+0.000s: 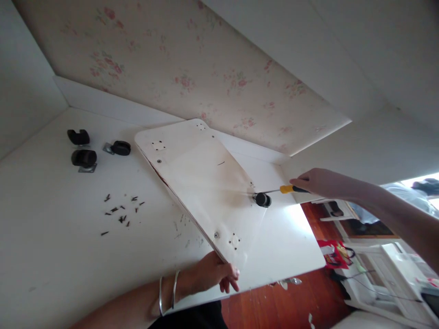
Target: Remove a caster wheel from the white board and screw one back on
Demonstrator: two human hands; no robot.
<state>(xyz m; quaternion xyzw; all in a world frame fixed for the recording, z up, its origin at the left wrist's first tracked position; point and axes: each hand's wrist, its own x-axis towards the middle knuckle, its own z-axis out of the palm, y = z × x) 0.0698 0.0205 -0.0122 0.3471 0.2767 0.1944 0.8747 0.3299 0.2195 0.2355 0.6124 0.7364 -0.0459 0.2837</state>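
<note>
A white board (202, 183) lies tilted on the white table (61, 256), with screw holes at its corners. My left hand (214, 274) grips the board's near edge, fingers curled around it; two bangles sit on that wrist. My right hand (317, 182) is closed on a yellow-and-black-handled screwdriver (274, 190). Its shaft points left toward a black caster wheel (262, 199) standing at the board's right corner.
Three more black caster wheels (84, 157) lie at the table's far left. Several small dark screws (121, 212) are scattered beside the board. A floral wall (185, 77) backs the table. Red wood floor (291, 301) and white furniture parts (380, 269) lie right.
</note>
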